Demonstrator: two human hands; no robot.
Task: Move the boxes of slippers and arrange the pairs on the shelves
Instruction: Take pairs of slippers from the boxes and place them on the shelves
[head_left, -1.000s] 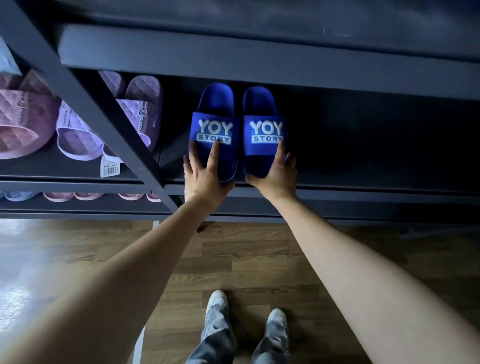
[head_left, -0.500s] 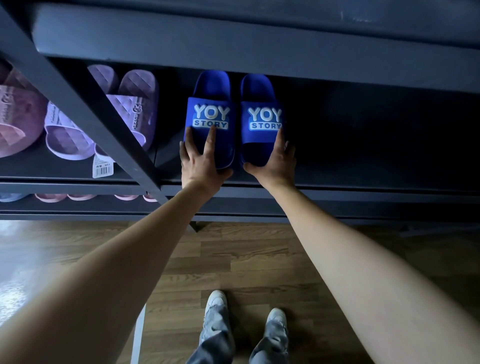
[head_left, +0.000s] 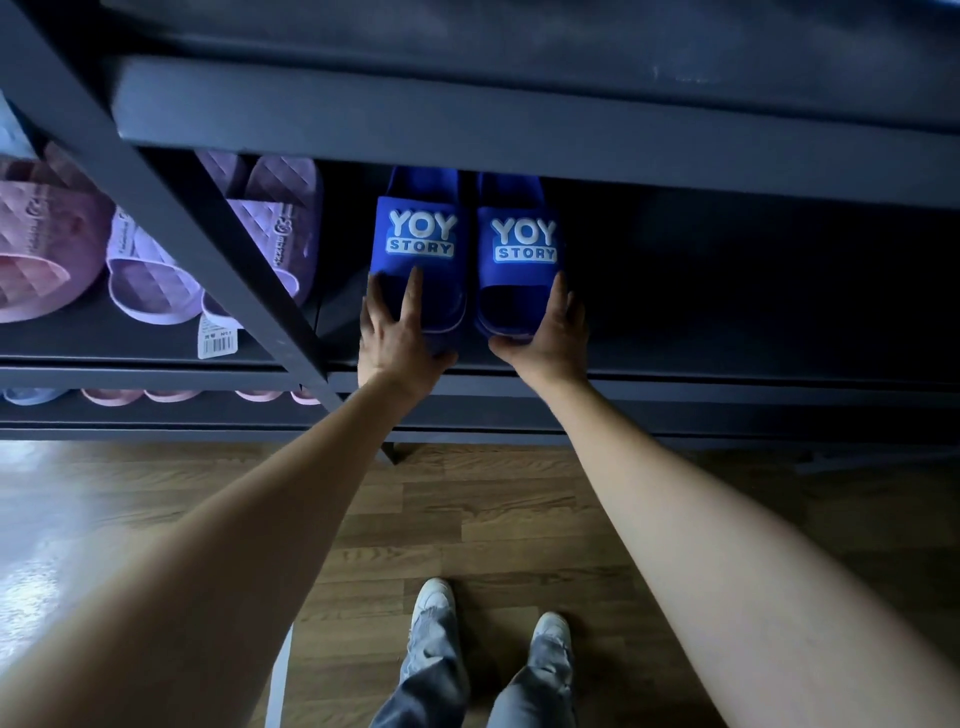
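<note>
While no box shows anywhere in the frame, the rack already carries several pairs, so the task looks well under way, though probably not finished. At the far left of the middle shelf (head_left: 675, 358) lie pink slippers (head_left: 36, 249), then a lilac pair (head_left: 150, 280) with a price tag (head_left: 218, 338) hanging at the shelf's edge, partly behind the rack's diagonal brace (head_left: 208, 228). Below them, the toes of more pale slippers (head_left: 111, 396) peep from the lower shelf (head_left: 182, 415). Just right of the brace, at the centre of the frame, the left blue slipper (head_left: 421, 249) and the right blue slipper (head_left: 519, 249), both marked YOY STORY, stand side by side, toes toward the person. This pair seems to be at its last squaring-up. The right stretch of the shelf is too dark to read, and how many pairs remain cannot be told

The left hand (head_left: 395, 338) lies on the toe end of the left blue slipper, fingers (head_left: 414, 291) straight and spread over its top, thumb out along the front edge; it presses rather than clasps. The right hand (head_left: 550, 338) brackets the toe corner of the right blue slipper, fingers straight up its right side and thumb across the front, pinching nothing
</note>
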